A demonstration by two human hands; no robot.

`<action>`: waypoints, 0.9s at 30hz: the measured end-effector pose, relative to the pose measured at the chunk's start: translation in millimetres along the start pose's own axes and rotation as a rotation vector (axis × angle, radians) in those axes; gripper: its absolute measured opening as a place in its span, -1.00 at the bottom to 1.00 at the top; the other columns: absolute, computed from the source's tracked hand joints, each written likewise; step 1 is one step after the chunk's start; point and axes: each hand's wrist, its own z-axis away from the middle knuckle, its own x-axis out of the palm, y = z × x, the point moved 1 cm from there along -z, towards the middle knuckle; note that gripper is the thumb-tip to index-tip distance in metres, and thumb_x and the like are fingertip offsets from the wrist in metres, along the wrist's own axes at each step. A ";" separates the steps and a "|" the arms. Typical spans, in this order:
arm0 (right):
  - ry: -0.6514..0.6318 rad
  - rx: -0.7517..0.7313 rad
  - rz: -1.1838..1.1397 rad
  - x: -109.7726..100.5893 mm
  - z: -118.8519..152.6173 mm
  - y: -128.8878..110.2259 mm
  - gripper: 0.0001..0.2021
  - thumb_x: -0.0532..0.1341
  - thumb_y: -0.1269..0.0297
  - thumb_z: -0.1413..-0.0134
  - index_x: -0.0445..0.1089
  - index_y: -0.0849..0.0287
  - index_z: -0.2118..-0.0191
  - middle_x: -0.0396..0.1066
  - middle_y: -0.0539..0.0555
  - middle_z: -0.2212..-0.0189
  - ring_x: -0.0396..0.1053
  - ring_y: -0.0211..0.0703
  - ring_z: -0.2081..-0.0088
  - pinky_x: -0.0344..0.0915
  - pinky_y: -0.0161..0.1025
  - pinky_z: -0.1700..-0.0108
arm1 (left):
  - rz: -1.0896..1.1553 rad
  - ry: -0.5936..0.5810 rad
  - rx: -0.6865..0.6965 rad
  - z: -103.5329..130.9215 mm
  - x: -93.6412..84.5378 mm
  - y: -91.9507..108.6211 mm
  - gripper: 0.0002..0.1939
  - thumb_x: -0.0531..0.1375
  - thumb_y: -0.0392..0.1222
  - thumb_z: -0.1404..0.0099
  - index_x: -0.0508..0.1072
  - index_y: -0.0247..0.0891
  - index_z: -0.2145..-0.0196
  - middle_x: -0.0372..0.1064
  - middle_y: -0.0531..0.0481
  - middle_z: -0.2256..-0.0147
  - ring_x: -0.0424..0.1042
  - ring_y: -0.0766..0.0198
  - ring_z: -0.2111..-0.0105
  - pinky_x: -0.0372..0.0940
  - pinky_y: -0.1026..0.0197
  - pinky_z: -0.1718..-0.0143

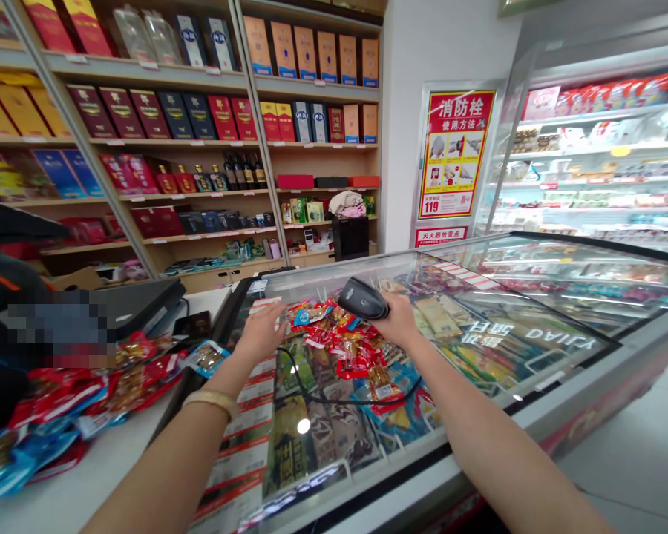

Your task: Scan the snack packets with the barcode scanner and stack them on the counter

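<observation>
In my right hand [399,320] is a black handheld barcode scanner [361,298], held over a pile of small red snack packets [356,348]. The pile lies on the glass top of a chest freezer [462,445]. A black cable [334,401] loops across the glass below the pile. My left hand [263,328] is just left of the packets, palm down, its fingers stretched out and nothing visible in them. At the pile's upper left lies a blue-and-red packet [310,315]. Near my left wrist, another blue packet [207,357] rests at the counter's edge.
More red and blue packets [94,393] lie heaped on the white counter [105,482] at left. Beside them are a dark device [139,304] and a person in dark clothing [5,319]. Shelves of boxes [194,115] stand behind; a lit refrigerated display [601,156] is at right.
</observation>
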 end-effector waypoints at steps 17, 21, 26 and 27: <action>-0.103 0.043 0.035 6.5 2.4 -3.3 -0.77 0.40 0.16 0.14 0.52 0.11 0.31 0.58 0.07 0.34 0.49 0.00 0.25 0.13 -0.20 0.18 | 0.358 -0.044 -0.175 -3.6 6.3 28.6 -0.55 0.26 -0.26 0.02 0.57 -0.20 0.10 0.57 -0.11 0.07 0.51 -0.04 0.00 0.34 0.03 -0.10; -0.097 0.040 0.057 6.7 2.6 -4.2 -0.81 0.37 0.17 0.11 0.50 0.12 0.35 0.57 0.07 0.37 0.47 -0.01 0.28 0.13 -0.21 0.20 | 0.579 0.059 -0.364 17.3 -6.9 23.2 -0.75 0.15 -0.09 -0.20 0.52 -0.27 0.27 0.56 -0.11 0.40 0.58 0.04 0.29 0.47 0.05 0.24; -0.082 0.054 0.067 5.2 2.9 -6.5 -0.83 0.37 0.25 0.16 0.50 0.13 0.36 0.58 0.08 0.35 0.49 0.03 0.27 0.17 -0.18 0.17 | 0.936 0.195 -0.548 44.7 -24.7 30.7 -0.72 0.20 -0.01 -0.18 0.46 -0.30 0.31 0.51 -0.11 0.49 0.57 0.08 0.40 0.47 0.10 0.37; -0.081 0.052 0.055 4.6 2.8 -7.1 -0.83 0.37 0.25 0.16 0.50 0.13 0.36 0.59 0.09 0.35 0.49 0.03 0.27 0.19 -0.18 0.17 | 1.038 0.239 -0.588 49.5 -28.0 34.1 -0.71 0.25 -0.01 -0.13 0.45 -0.30 0.32 0.50 -0.10 0.48 0.57 0.08 0.39 0.47 0.10 0.36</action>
